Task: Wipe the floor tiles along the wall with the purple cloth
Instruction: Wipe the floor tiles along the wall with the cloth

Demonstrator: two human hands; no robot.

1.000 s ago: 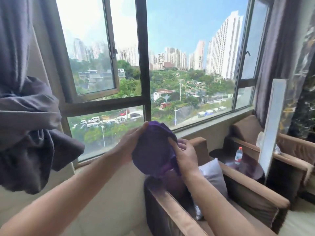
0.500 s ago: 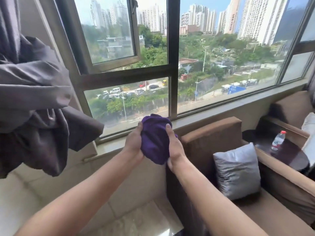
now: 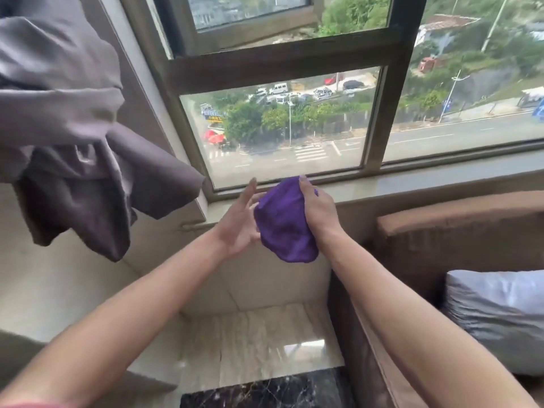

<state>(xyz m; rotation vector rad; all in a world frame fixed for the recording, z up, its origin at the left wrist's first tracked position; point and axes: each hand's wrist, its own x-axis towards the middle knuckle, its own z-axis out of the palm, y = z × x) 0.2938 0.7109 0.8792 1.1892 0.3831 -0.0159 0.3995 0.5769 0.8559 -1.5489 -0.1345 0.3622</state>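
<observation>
The purple cloth [image 3: 284, 223] is bunched up in mid-air in front of the window sill. My right hand [image 3: 319, 212] grips it from the right side, fingers wrapped over its top. My left hand [image 3: 240, 220] is just to its left with fingers spread, its palm against the cloth's left edge. Far below, between the wall and the sofa, lie glossy beige floor tiles [image 3: 250, 343] with a black marble strip [image 3: 265, 390] in front of them.
A knotted grey curtain [image 3: 73, 142] hangs at the left. A brown sofa [image 3: 441, 228] with a silver cushion [image 3: 497, 316] stands close at the right, its arm bordering the tiles. The window frame [image 3: 279, 63] and sill [image 3: 412, 179] run across the back.
My view has tilted downward, bringing the floor tiles into sight. My left hand has loosened from the cloth and spread its fingers; my right hand keeps hold of it.
</observation>
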